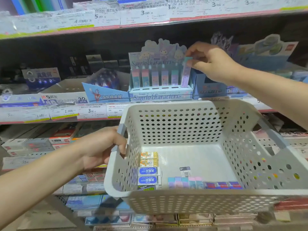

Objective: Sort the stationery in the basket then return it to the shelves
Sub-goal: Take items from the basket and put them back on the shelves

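Gripping basket (191, 124) handle, left hand (101, 147); right hand (210, 61) at 1 o'clock pinches pastel eraser (186, 74) in display box (160, 95).

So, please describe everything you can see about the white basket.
The white basket looks like plastic, with round holes in all its walls, a smooth floor and grey-blue handle grips on two sides. The left hand holds its left handle, keeping it tilted in front of the shelves. Inside, small eraser packs lie along the left wall, and pastel erasers line the near wall. The rest of its floor is mostly bare.
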Demonstrator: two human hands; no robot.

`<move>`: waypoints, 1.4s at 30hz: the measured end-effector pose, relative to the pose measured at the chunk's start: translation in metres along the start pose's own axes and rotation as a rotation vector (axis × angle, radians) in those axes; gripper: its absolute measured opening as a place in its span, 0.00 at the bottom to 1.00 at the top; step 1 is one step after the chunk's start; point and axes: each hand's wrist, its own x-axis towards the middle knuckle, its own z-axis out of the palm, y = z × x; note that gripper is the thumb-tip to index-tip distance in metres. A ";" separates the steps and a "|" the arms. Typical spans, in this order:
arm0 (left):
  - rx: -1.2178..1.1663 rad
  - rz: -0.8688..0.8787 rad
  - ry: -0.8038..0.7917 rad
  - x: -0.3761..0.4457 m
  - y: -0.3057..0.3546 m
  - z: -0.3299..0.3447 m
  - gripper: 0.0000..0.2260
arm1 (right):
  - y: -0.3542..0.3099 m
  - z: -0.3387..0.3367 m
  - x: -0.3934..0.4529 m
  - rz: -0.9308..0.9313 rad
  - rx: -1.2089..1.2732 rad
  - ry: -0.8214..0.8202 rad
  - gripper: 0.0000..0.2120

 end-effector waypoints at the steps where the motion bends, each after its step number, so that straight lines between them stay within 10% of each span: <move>1: -0.006 0.002 -0.007 0.001 0.000 -0.001 0.39 | 0.000 -0.001 0.000 0.004 0.006 -0.004 0.10; 42: -0.038 0.001 -0.018 0.008 -0.009 -0.003 0.41 | -0.005 0.000 -0.012 0.005 -0.142 -0.061 0.15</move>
